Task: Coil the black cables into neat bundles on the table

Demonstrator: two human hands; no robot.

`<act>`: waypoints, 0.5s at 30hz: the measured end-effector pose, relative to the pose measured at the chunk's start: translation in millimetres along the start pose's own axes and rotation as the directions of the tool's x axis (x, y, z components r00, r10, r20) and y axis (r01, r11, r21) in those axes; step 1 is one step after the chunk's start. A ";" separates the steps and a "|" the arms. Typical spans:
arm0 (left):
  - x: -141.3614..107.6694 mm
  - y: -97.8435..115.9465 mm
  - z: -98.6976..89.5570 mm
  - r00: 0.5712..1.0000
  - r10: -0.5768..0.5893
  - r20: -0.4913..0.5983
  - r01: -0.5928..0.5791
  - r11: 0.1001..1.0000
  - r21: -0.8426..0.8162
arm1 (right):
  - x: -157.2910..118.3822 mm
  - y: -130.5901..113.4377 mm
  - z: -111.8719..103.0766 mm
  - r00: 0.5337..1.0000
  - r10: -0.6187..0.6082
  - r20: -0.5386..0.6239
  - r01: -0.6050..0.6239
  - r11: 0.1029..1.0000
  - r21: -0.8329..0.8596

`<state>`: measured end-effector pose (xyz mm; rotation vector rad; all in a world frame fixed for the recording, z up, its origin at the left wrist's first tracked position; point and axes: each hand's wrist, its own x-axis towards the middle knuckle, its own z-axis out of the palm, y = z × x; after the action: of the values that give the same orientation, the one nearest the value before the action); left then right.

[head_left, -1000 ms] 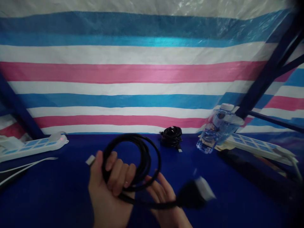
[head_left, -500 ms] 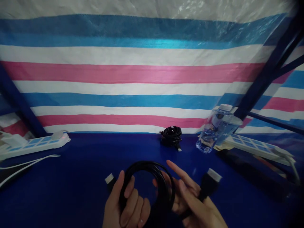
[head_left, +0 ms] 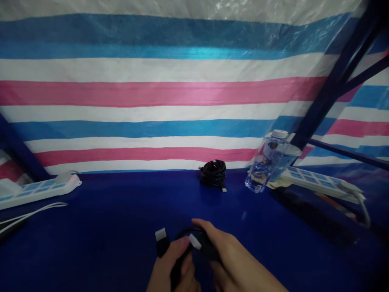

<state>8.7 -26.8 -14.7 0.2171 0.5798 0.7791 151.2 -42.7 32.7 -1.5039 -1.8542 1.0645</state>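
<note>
Near the bottom middle, both hands are on a coiled black cable (head_left: 175,271) with flat, light-tipped plugs. My left hand (head_left: 173,267) is closed around the left side of the coil, its thumb on top. One plug (head_left: 162,241) sticks up just left of that thumb. My right hand (head_left: 226,255) is wrapped over the right side, and the second plug (head_left: 195,241) shows between the two hands, its tip pointing left. Much of the coil is hidden behind the fingers.
Another coiled black cable (head_left: 213,173) lies at the back of the blue table (head_left: 121,211). To its right stand a clear water bottle (head_left: 258,170) and a clear cup (head_left: 284,156). Power strips sit left (head_left: 39,190) and right (head_left: 322,182). Behind hangs a striped sheet (head_left: 170,93).
My right hand has moved left and closed over the coil, bringing its plug between the hands. My left hand has shifted slightly right. The view has turned slightly right.
</note>
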 end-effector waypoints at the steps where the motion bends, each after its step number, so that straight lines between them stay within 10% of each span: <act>1: 0.7 0.7 1.0 1.000 0.008 -0.017 -0.007 0.999 0.052 | -0.6 2.2 -1.6 0.999 0.000 0.034 0.002 0.999 -0.044; 7: 7.5 5.1 6.1 0.995 -0.051 -0.086 0.076 0.947 0.311 | -1.7 16.7 1.7 0.998 -0.058 0.013 0.058 0.997 0.056; 12: 9.0 8.9 12.2 0.985 -0.146 0.091 0.112 0.945 0.307 | 8.2 25.1 17.1 0.982 0.181 -0.057 -0.116 0.810 0.575; 15: 14.1 7.4 11.8 1.000 -0.013 0.009 0.009 0.935 0.353 | 9.5 26.4 23.1 0.959 0.231 -0.167 -0.077 0.774 0.628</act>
<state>19.0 -11.3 -7.9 0.5494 0.7084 0.6576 145.2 -37.3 -2.7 -1.3139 -1.0653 1.3371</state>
